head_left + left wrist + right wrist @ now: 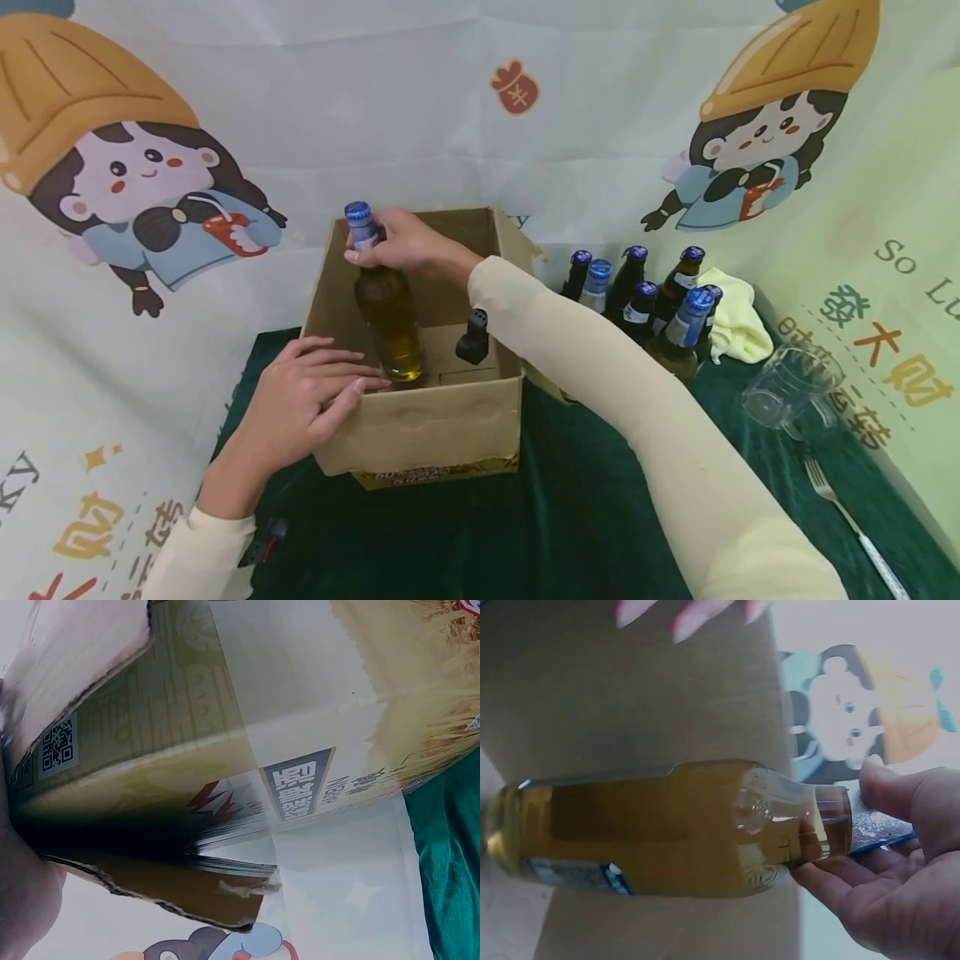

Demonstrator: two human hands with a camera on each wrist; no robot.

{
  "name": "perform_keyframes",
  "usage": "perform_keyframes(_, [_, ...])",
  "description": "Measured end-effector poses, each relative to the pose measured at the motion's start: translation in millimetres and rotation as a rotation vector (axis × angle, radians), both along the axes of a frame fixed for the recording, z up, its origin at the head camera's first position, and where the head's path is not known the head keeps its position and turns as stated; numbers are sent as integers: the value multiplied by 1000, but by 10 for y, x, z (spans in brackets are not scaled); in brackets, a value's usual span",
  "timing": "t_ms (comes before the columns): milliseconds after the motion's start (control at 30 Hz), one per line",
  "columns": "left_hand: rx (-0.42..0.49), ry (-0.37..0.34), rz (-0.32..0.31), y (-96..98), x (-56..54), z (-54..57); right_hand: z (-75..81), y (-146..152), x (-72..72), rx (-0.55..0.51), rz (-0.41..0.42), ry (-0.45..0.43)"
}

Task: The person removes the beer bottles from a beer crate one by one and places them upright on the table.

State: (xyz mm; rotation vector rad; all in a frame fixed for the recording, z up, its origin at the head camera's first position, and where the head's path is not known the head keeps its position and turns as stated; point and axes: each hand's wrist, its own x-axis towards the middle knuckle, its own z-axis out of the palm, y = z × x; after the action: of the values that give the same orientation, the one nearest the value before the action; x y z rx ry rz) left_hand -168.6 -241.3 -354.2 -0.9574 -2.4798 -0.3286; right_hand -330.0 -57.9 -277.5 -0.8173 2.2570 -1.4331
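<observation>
My right hand (405, 242) grips a beer bottle (390, 321) by its neck, just under the blue cap. The bottle leans a little, its base inside the open cardboard box (442, 417) at the front left. In the right wrist view the thumb and fingers wrap the silver-blue neck foil of this amber bottle (652, 829). My left hand (307, 408) rests on the box's front left edge, fingers extended over the rim. In the left wrist view the printed side of the box (247, 750) and a torn flap (172, 892) show.
Right of the box stand several capped bottles (630, 287), with a pale yellow cloth (738, 317) behind them. Further right are a clear glass mug (791, 387) and a fork (855, 521). A dark green cloth (465, 542) covers the table; printed curtains (420, 108) hang around it.
</observation>
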Motion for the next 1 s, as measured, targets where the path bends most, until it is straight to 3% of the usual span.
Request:
perform_keyframes(167, [-2, 7, 13, 16, 2, -6, 191, 190, 129, -30, -34, 39])
perform_keyframes(433, [-9, 4, 17, 26, 2, -25, 409, 514, 400, -150, -234, 116])
perform_keyframes(633, [-14, 7, 16, 34, -16, -29, 546, 744, 631, -171, -342, 237])
perform_keyframes(833, [-11, 15, 4, 42, -21, -32, 635, 981, 874, -213, -359, 335])
perform_keyframes(1000, [-12, 21, -5, 50, -21, -31, 721, 1141, 1058, -225, -338, 348])
